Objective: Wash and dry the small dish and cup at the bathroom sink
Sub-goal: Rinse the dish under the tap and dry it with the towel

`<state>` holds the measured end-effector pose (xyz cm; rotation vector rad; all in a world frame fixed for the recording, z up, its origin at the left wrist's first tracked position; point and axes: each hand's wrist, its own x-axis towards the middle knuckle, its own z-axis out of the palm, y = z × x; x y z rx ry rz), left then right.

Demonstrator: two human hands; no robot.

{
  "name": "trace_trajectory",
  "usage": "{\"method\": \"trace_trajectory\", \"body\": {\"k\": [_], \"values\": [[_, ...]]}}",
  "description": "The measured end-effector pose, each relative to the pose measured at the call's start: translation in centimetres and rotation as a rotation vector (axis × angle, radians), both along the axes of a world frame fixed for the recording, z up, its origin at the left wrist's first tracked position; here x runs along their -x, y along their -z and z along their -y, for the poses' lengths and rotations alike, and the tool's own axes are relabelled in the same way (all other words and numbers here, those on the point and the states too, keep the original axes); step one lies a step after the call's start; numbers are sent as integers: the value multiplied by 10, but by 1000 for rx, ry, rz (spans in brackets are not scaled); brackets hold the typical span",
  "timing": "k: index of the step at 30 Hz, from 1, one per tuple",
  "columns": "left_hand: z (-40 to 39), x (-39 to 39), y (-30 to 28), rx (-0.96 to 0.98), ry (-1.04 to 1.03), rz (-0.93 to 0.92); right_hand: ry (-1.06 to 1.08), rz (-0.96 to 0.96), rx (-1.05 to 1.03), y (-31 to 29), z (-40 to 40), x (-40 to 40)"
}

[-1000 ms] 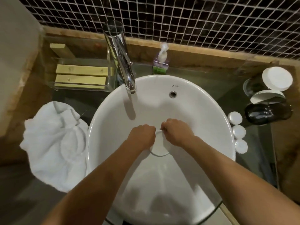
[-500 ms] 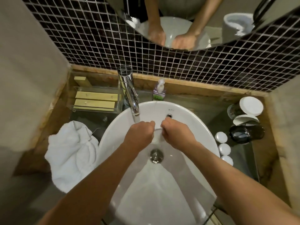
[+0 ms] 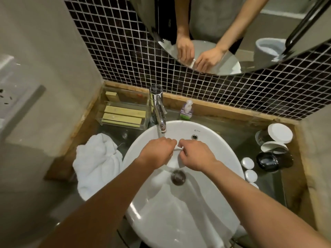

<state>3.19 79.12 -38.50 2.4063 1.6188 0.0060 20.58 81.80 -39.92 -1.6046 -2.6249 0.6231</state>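
A small white dish (image 3: 174,161) is held between both hands over the white basin (image 3: 211,140), just above the drain (image 3: 177,177). My left hand (image 3: 157,152) grips its left edge and my right hand (image 3: 196,154) grips its right edge; most of the dish is hidden by my fingers. A thin stream of water falls from the chrome tap (image 3: 159,111) onto my left hand's knuckles. A black cup (image 3: 270,161) lies on the counter to the right of the basin.
A crumpled white towel (image 3: 97,163) lies left of the basin. A soap bottle (image 3: 186,111) and a clear tray of wooden blocks (image 3: 123,116) stand behind. White lids, a glass jar (image 3: 263,137) and small round caps (image 3: 248,162) crowd the right counter. A mirror (image 3: 232,33) hangs above.
The view has tilted up, bringing the mirror into sight. Both hands with the dish have moved from above the drain toward the tap, under the water stream.
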Motion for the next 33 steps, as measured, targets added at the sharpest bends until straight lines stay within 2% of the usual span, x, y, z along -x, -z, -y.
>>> {"method": "trace_trajectory", "body": {"k": [5,10,13,16,20,23,28,33], "values": [[18,35,-1,-65,-146,10,48,-40,270,-13,-4,34],[41,85,6,-86,-358,20,41,-119,334,-20,-4,77],[59,122,10,-101,-546,-168,75,-199,349,-20,-2,98],[73,152,13,-13,-650,-363,101,-217,354,-20,-1,113],[72,174,24,172,-833,-279,99,-191,357,-18,-2,127],[67,177,33,257,-841,-263,120,-185,367,-16,-4,131],[57,174,41,263,-816,-296,142,-140,369,-12,-8,127],[55,161,17,126,-831,-133,207,-160,389,-11,-11,130]]}}
